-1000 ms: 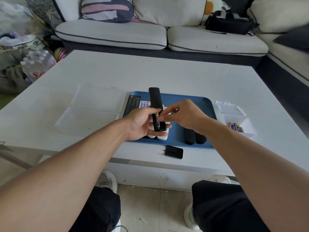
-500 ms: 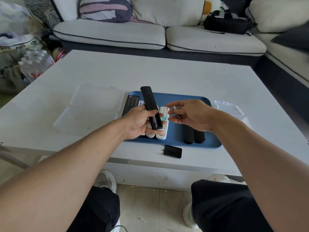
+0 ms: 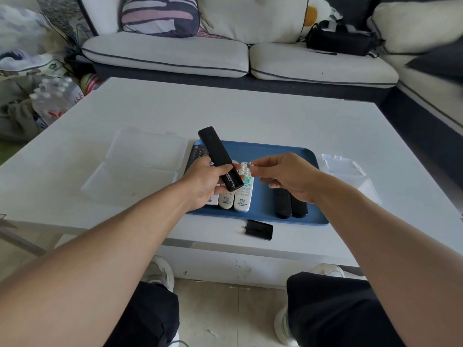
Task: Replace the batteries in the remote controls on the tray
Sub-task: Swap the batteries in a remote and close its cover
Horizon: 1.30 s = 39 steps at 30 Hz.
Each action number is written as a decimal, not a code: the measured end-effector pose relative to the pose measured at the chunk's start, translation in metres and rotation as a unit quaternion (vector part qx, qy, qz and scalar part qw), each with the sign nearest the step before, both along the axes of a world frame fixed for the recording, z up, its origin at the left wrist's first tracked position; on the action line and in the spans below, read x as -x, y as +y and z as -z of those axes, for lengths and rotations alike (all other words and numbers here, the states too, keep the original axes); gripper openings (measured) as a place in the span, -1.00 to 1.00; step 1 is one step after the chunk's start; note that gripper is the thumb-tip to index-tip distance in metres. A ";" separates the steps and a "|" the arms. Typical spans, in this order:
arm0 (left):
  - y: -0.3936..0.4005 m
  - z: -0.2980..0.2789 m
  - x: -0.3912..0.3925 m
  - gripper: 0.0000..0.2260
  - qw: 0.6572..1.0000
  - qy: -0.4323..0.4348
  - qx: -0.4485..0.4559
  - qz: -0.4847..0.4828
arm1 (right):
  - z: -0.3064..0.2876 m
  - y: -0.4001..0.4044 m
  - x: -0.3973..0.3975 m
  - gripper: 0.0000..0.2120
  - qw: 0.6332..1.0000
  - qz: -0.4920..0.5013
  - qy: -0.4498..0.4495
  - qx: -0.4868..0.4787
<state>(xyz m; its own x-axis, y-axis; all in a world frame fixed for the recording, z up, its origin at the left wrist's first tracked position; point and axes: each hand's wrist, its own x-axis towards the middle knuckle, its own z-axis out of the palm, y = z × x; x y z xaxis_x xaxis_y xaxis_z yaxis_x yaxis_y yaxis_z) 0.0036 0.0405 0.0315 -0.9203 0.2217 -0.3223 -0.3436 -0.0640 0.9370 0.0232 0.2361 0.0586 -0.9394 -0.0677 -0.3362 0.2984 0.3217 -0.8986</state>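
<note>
My left hand (image 3: 208, 181) grips a long black remote (image 3: 218, 156) near its lower end, above the blue tray (image 3: 288, 152). The remote's open battery compartment faces up. To the right of it, my right hand (image 3: 288, 176) pinches a small battery (image 3: 251, 164) at the fingertips; it is blurred against the white remotes below. Two white remotes (image 3: 241, 196) and two black remotes (image 3: 290, 205) lie on the tray. Another black remote with buttons (image 3: 198, 154) lies at the tray's left end. A black battery cover (image 3: 258, 229) rests on the table in front of the tray.
An open clear plastic box (image 3: 140, 166) sits left of the tray. A small clear battery box (image 3: 345, 169) sits to the right, partly behind my right arm. The white table (image 3: 250, 116) stands in front of a sofa (image 3: 250, 56).
My right hand has drawn back from the remote's battery compartment to the right with a small battery. My left hand has tilted the remote's top to the left.
</note>
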 end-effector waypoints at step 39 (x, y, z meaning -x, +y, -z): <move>-0.011 -0.009 0.005 -0.83 0.996 -0.008 -0.075 -0.054 | 0.012 -0.031 -0.004 -0.81 0.930 -0.069 0.293 -0.212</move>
